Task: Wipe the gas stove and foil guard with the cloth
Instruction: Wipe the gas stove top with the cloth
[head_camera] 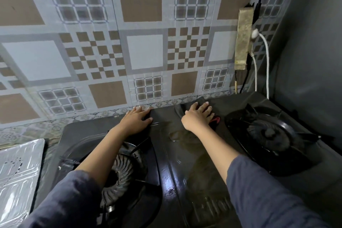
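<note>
Gas stove (pixel 177 163): black two-burner top, glossy and wet-looking along its centre strip, set against the tiled wall (pixel 111 42). This is the landmark for all entries below.

Cloth (pixel 187 109): dark, bunched, at the stove's rear centre, partly hidden; a red-and-white patch shows at its near edge.

Right hand (pixel 199 116): flat, fingers spread, pressing down on the cloth rather than gripping it.

Left hand (pixel 137 118): open, palm down, empty, fingertips at the stove's rear edge, left of the cloth; apparently bracing.

Foil guard (pixel 18 172): silver, crinkled, lying off the stove's left side; apparently not yet wiped.

Left burner (pixel 118 176) and right burner (pixel 268 133): pan supports in place, flanking the centre strip.

White cable (pixel 266 65): hangs from a wall strip behind the stove's right rear corner.

Risks, as judged: the cloth may snag on the right burner's supports; the bracing hand may slip on the wet gloss; a damp cloth could reach the cable; foil may tear under pressure.
</note>
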Tool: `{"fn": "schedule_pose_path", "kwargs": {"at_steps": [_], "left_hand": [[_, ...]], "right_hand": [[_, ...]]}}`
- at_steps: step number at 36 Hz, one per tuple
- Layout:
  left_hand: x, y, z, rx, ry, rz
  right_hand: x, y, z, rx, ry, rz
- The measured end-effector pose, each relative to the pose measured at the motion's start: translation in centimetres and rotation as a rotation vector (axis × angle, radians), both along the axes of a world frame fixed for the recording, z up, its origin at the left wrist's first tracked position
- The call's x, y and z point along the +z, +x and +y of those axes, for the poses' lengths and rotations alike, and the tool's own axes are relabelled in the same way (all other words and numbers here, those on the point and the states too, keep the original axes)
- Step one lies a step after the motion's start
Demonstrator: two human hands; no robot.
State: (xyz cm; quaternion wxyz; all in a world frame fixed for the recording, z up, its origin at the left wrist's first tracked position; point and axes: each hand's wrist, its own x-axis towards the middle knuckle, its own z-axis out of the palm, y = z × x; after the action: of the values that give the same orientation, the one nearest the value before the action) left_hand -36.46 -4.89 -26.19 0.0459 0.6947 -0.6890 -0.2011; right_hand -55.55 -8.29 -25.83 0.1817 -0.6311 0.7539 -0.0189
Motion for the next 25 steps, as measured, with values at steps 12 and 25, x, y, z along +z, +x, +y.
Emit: {"fn": "schedule_pose_path", "kwargs": {"at_steps": [12,25], "left_hand": [[-0.7,0.3,1.2,0.09,0.003,-0.032],[-0.6,0.4,2.0,0.179,-0.023,-0.037]], "right_hand": [[-0.9,1.2,3.1,0.567,-0.113,-0.017],[-0.7,-0.9,4.6,1.012,-0.174,-0.139]]}}
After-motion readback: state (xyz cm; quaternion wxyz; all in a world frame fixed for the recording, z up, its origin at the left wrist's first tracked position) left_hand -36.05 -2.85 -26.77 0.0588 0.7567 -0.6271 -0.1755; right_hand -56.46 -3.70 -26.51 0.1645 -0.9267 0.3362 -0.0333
